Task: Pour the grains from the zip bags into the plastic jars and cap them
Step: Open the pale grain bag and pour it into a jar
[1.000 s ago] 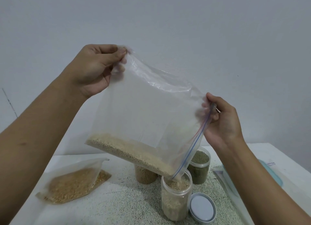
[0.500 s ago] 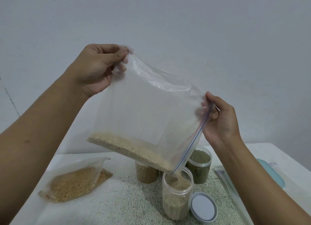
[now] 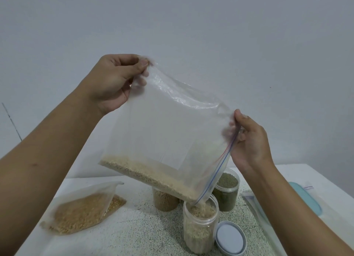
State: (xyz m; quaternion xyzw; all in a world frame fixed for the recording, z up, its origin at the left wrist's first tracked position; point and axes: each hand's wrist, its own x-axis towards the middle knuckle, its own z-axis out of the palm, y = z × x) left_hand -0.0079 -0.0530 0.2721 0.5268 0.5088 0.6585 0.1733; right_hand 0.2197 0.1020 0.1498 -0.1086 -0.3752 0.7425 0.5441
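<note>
Overhead, the left hand [image 3: 113, 81] pinches the sealed bottom corner of the zip bag [image 3: 168, 133], and the right hand [image 3: 249, 142] pinches its zipper edge lower down. So the bag's long axis slants down from the left grip, with its open corner pointing into the clear jar [image 3: 200, 225] below the right grip, where pale grains [image 3: 149, 174] spill in.

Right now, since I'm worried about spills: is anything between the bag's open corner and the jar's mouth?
Nothing visible. The zip bag hangs with its open corner right over the uncapped jar, grains falling in; the lid lies beside the jar.
</note>
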